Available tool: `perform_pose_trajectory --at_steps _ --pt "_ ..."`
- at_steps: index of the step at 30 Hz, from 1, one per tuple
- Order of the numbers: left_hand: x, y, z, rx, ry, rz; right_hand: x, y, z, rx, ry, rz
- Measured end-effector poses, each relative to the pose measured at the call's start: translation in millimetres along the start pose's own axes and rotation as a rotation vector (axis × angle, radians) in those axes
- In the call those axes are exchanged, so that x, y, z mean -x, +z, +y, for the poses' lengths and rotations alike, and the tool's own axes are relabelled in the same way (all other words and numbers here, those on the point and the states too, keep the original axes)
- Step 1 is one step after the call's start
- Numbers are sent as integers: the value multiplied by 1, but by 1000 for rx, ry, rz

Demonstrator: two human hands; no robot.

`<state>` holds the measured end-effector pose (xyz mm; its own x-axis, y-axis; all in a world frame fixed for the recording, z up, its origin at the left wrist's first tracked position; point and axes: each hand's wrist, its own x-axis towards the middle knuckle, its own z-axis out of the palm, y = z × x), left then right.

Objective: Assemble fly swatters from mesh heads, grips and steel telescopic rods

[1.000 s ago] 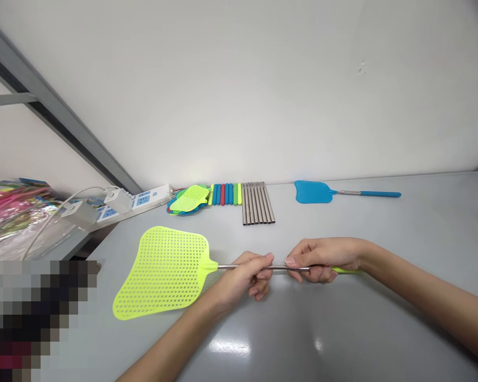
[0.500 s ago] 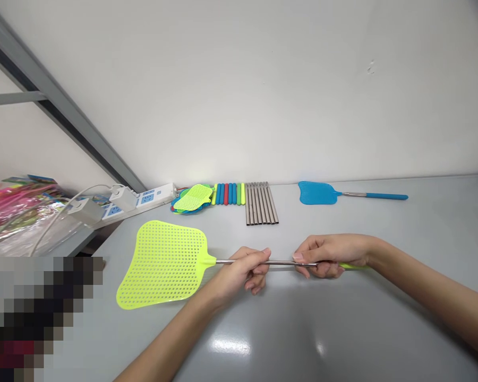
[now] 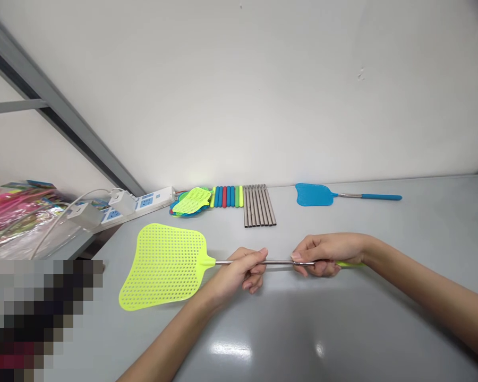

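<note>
A yellow-green fly swatter is held level above the grey table, its perforated head at the left. My left hand is closed around the metal rod, a little to the right of the head. Farther along the same rod, my right hand grips it where the thicker tube begins. A yellow-green handle end shows past the right hand, under the wrist; the rest of the handle is hidden by the fingers.
Along the wall lie a pile of swatter heads, a row of coloured handles, several metal rods and a blue fly swatter. A power strip with plugged-in adapters and plastic-wrapped goods are at the left.
Both hands keep their hold on the yellow-green fly swatter, almost unmoved. The view has shifted slightly, so the background things sit a little farther left.
</note>
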<state>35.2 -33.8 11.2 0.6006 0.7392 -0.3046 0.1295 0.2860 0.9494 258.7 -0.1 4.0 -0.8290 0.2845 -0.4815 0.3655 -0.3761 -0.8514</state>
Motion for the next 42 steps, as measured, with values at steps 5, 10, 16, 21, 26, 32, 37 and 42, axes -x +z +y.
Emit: perform_pose_trajectory --at_steps 5,10,16,21,26,32,37,42 --pt "0 0 0 21 5 -6 0 -1 1 2 -2 -2" --pt "0 0 -2 51 0 2 -1 0 2 -2 -1 -1" --pt "-1 4 -6 119 -50 -6 -3 2 3 2 14 13" --pt "-3 10 -8 132 -71 1 -3 1 4 10 20 2" --pt "-2 12 -11 158 -85 -6 -7 8 5 -6 -22 17" --pt "-1 14 -10 163 -100 -43 -13 21 5 -68 -43 34" --pt "-1 18 -9 110 -95 -63 -13 24 4 -61 -48 29" --pt "-1 17 -10 90 -112 -82 -12 21 5 -62 -20 19"
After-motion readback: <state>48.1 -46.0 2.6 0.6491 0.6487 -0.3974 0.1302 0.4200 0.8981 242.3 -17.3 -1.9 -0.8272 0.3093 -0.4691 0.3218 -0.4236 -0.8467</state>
